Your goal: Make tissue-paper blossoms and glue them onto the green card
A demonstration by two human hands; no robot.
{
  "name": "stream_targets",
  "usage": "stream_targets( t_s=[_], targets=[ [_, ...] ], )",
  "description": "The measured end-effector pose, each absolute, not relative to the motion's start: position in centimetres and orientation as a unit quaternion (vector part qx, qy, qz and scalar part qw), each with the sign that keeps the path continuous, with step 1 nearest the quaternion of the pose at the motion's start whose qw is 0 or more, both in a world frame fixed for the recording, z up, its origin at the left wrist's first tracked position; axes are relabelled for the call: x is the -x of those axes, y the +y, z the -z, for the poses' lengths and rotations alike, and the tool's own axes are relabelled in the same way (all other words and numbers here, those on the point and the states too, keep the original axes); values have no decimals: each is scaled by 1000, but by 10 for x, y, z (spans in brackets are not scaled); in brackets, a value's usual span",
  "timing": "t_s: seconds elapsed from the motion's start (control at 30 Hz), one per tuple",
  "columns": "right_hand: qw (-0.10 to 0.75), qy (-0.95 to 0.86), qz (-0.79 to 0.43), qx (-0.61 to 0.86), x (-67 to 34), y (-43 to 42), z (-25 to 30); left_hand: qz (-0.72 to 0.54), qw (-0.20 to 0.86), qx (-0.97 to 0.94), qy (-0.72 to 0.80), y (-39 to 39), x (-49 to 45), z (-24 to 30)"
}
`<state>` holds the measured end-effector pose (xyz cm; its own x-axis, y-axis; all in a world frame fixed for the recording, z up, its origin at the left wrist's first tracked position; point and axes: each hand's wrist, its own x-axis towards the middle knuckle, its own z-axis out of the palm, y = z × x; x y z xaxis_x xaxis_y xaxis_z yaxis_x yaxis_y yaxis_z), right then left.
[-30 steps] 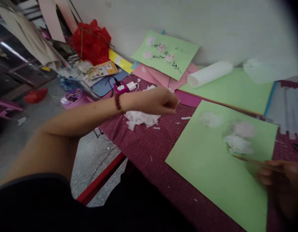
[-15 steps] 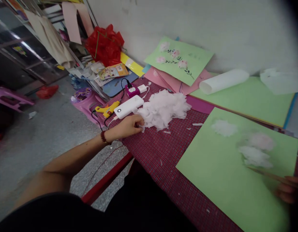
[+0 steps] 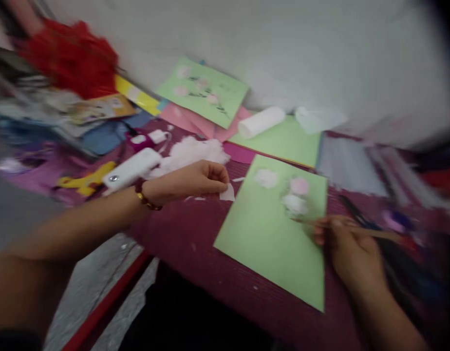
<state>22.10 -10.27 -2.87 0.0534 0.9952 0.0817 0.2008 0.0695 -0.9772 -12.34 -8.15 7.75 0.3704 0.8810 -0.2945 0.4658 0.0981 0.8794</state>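
Observation:
Between thumb and fingers my left hand (image 3: 206, 179) pinches a small piece of white tissue paper (image 3: 227, 193), held just left of a green sheet (image 3: 269, 243). Behind that hand lies a heap of white tissue pieces (image 3: 196, 152). My right hand (image 3: 351, 246) is closed around a thin wooden stick (image 3: 374, 234), perhaps a brush handle. The stick's tip end touches or hovers by a white tissue puff (image 3: 295, 204) on the green sheet; motion blur hides which. A pink puff (image 3: 299, 185) and another white puff (image 3: 267, 178) sit farther up the sheet.
A yellow glue gun (image 3: 88, 180) and a white power bank (image 3: 132, 170) lie at the left. Toward the wall are a green card with pink flowers (image 3: 206, 92) and a white paper roll (image 3: 262, 122). Dark scissors (image 3: 352, 209) rest beyond my right hand.
My left hand has moved right, away from the tissue heap, with a tissue piece in its fingers. The view has turned right, bringing my right hand fully into sight.

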Motion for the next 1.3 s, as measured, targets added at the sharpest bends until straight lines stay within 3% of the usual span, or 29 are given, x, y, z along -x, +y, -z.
stream_targets(
  t_s=[0.23, 0.43, 0.77, 1.07, 1.3],
  targets=[
    [448, -612, -366, 539, -215, -106, 19, -238, 573, -671, 407, -19, 23, -32],
    [430, -645, -337, 534, -211, -107, 15, -236, 583, -658, 414, -9, 20, 1],
    [458, -608, -345, 550, -211, -103, 20, -145, 447, -786, 401, -11, 19, -10],
    [503, -580, -341, 543, -211, -108, 15, -169, 291, -860, 384, -14, -4, 11],
    [496, -614, -330, 518, -208, -117, 13, -192, 278, -856, 392, -15, -8, 15]
  ],
)
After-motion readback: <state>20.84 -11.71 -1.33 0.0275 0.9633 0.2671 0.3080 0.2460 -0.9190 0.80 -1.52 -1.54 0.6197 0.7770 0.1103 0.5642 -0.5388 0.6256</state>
